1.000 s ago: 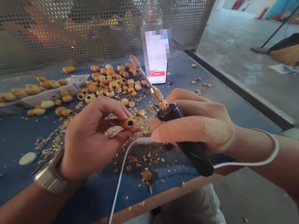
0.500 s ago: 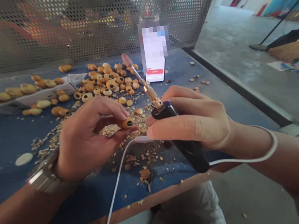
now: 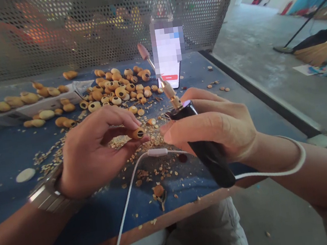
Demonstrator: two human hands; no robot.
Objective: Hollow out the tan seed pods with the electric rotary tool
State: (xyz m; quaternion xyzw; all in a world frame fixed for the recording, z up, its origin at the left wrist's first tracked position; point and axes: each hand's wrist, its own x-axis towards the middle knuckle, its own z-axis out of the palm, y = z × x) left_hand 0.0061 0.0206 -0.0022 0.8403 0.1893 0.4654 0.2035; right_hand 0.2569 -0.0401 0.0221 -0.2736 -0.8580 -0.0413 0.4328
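Note:
My left hand pinches a small tan gourd between thumb and fingertips, its dark cut opening turned to the right. My right hand is wrapped round a black rotary tool with a brass chuck. A pink grinding bit points up and away, apart from the gourd. Between the right thumb and forefinger a thin metal piece seems pinched; a faint line runs toward the gourd's opening, but its kind is unclear. Below the hands, a white cord carries an inline switch.
Several small gourds with cut openings lie heaped behind the hands. More sit on a long carton at left. Chips and seeds litter the blue tabletop. A lit phone leans on a clear bottle by the perforated screen.
My right hand has shifted slightly right with the rotary tool, widening the gap to the gourd. The cord's switch now shows fully. My left hand and gourd have barely moved.

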